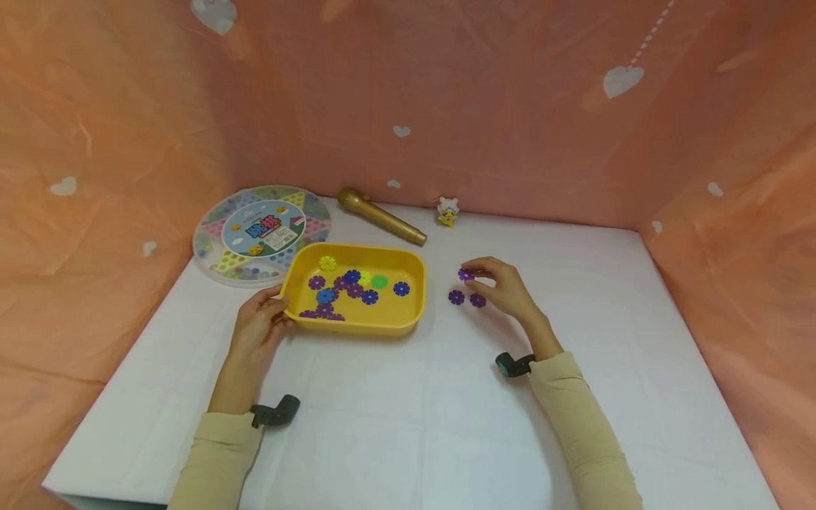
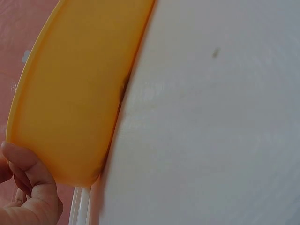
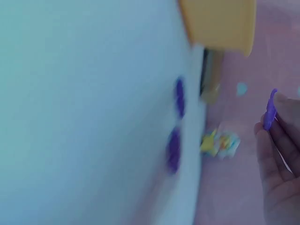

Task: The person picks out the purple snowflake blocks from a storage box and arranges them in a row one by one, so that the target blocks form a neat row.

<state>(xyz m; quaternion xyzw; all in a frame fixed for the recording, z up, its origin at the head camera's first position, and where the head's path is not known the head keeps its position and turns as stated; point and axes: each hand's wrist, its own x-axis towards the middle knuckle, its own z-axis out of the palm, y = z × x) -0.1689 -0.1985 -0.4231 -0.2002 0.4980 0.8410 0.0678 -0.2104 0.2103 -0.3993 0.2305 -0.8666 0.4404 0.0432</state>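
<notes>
A yellow plastic tray (image 1: 382, 322) sits on the white table, with several flower-shaped discs in purple, blue, yellow and green inside. My left hand (image 1: 256, 324) grips the tray's left rim, thumb on the edge, as the left wrist view also shows at the tray wall (image 2: 75, 103). To the right of the tray, my right hand (image 1: 506, 289) pinches a purple flower disc (image 1: 466, 274) between thumb and fingertips, held above the table. Below it lie two more purple discs, a left one (image 1: 455, 297) and a right one (image 1: 477, 300).
Behind the tray at the left lies a round board-game case (image 1: 213, 244) in clear plastic. A gold toy microphone (image 1: 382, 218) rests behind the tray. Near the back edge stands a small white and yellow figurine (image 1: 448, 211). Orange cloth with hearts (image 1: 510, 127) hangs around the table.
</notes>
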